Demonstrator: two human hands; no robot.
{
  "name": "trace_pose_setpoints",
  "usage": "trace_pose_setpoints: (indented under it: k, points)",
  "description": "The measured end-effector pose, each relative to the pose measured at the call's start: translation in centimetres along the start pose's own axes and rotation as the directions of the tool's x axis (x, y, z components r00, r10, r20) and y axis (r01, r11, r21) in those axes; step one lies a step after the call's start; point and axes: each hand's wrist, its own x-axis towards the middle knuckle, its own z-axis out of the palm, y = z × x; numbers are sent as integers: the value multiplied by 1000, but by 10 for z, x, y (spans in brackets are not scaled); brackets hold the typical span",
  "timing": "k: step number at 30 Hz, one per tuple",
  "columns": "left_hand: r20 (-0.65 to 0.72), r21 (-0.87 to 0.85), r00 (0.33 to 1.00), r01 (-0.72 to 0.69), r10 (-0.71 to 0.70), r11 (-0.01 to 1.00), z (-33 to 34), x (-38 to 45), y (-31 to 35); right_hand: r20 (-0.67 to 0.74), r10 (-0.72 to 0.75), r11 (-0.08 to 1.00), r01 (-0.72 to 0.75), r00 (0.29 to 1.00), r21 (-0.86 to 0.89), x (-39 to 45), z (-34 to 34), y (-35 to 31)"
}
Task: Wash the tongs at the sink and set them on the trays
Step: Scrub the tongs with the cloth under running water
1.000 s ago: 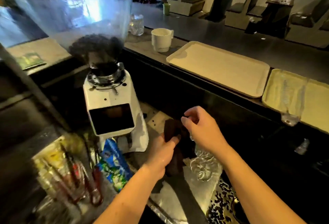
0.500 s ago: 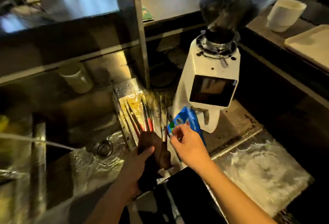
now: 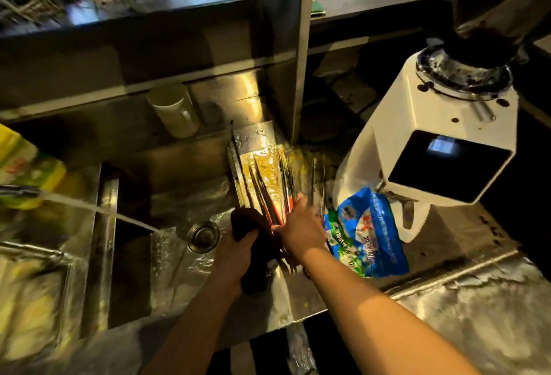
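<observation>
Standing beside the sink [image 3: 167, 258], I saw the person lean over the wet steel counter in the middle of the frame. The left hand [image 3: 235, 258] gripped a dark cloth [image 3: 253, 243], its fingers curled round the cloth at the sink's right edge. The right hand [image 3: 301, 225] reached into a bundle of thin tongs [image 3: 274, 192] that lay on a metal tray [image 3: 253, 139] just right of the basin. The picture was blurred there, so I could not tell if its fingers already pinched one pair or only touched them. The tongs were long and dark, some with red on them, all close together and pointing to the upper part of the frame.

At the left of the frame, water [image 3: 119, 216] ran in a thin stream from the tap and landed near the drain [image 3: 203, 236]. A blue packet [image 3: 366, 234] lay just beside the right hand, and a white coffee grinder [image 3: 438, 148] stood at the right of the frame. A yellow bottle [image 3: 26, 165] stood at the far left.

I judged that the washing of this pair was not yet begun. The risk was that the hand would lift several thin pieces at once, because they lay so tight together, and one could slip off the wet tray into the basin. The forearm could also push the packet toward the water.
</observation>
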Motion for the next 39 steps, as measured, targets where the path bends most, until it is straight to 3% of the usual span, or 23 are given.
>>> trace_pose_setpoints:
  k: [7, 11, 14, 20, 23, 30, 33, 39]
  points:
    - [44, -26, 999, -25, 26, 999, -25, 3, 5, 61, 81, 997, -81, 995, -11, 9, -15, -11]
    - [66, -64, 997, -39, 43, 997, -37, 2, 11, 82, 62, 995, -56, 995, -79, 1, -44, -14]
    - [61, -163, 998, -24, 35, 986, -49, 0, 22, 63, 75, 993, -68, 995, -99, -14, -68, -26]
    - [35, -403, 996, -58, 78, 913, -94, -2, 35, 155, -152, 953, 103, 976, 286, -69, -78, -61]
    - [-25, -487, 996, -83, 80, 869, -135, 12, 38, 283, -222, 853, 45, 933, 520, -97, -60, -102]
    - [-137, -547, 990, -103, 32, 831, -249, 52, 49, 484, -351, 782, -34, 802, 622, -129, 9, -178]
    - [-14, -635, 1000, -6, -5, 772, -277, 64, 56, 514, -363, 771, -59, 778, 634, -135, 35, -200]
    - [152, -811, 988, 114, 18, 574, -311, 88, 68, 516, -303, 781, -102, 801, 616, -141, 75, -244]
